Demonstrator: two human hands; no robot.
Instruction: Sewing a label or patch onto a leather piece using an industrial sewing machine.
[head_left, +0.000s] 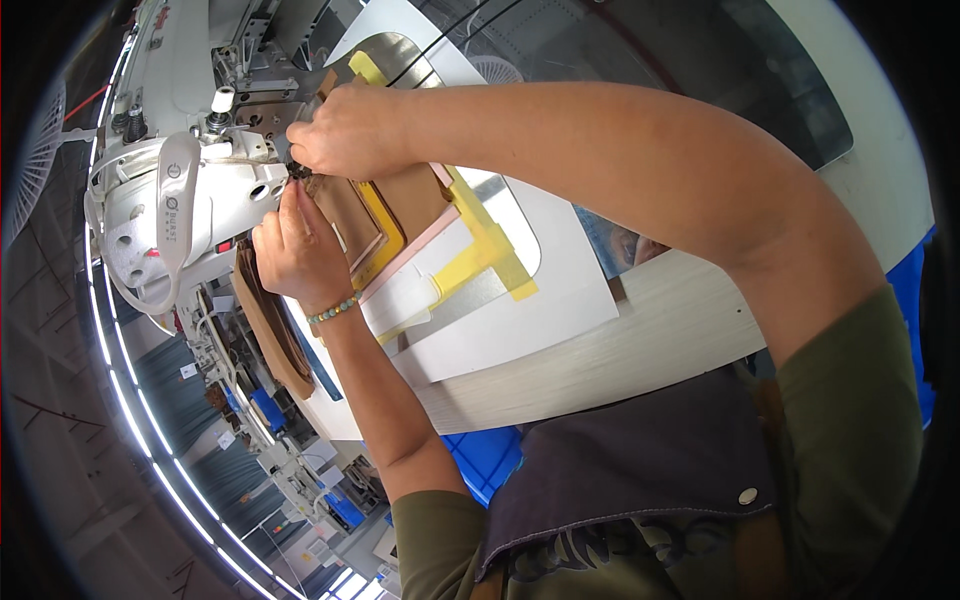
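Note:
Beside the needle area of a white industrial sewing machine, both of my hands meet with bent fingers. My left hand, a beaded bracelet at its wrist, has thumb and fingers pinched together just below the dark needle parts. From the right, my right hand reaches across with its fingers curled closed at the same spot. Whatever the fingertips hold is too small or hidden to make out. Under and beside my hands lies a flat template with yellow tape, carrying brown panels edged in pink and yellow.
The template rests on a white sheet on a pale wooden table. Brown pieces hang at the machine's near side. A white lamp-like arm curves over the machine head. Blue plastic shows below the table edge.

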